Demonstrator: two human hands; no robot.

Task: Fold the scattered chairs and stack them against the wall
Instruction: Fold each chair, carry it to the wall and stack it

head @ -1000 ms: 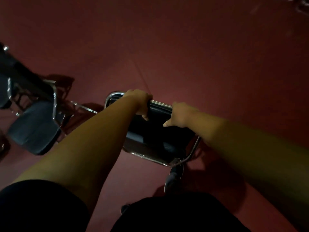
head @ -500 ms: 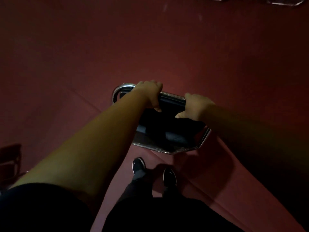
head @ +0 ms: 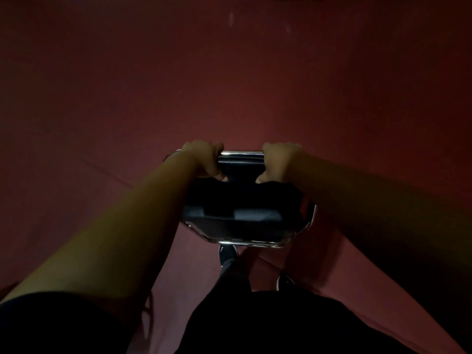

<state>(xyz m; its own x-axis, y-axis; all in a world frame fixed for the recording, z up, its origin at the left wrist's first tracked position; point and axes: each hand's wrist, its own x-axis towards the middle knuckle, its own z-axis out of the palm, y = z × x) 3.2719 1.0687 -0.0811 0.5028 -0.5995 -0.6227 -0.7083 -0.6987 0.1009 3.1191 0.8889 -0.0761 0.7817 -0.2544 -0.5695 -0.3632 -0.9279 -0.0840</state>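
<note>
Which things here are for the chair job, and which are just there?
For the job: dark chair; left hand and right hand, both gripping its top bar.
Just there: red floor; the person's shoes.

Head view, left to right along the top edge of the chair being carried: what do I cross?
left hand → chair's chrome top rail → right hand; both hands grip the rail.
</note>
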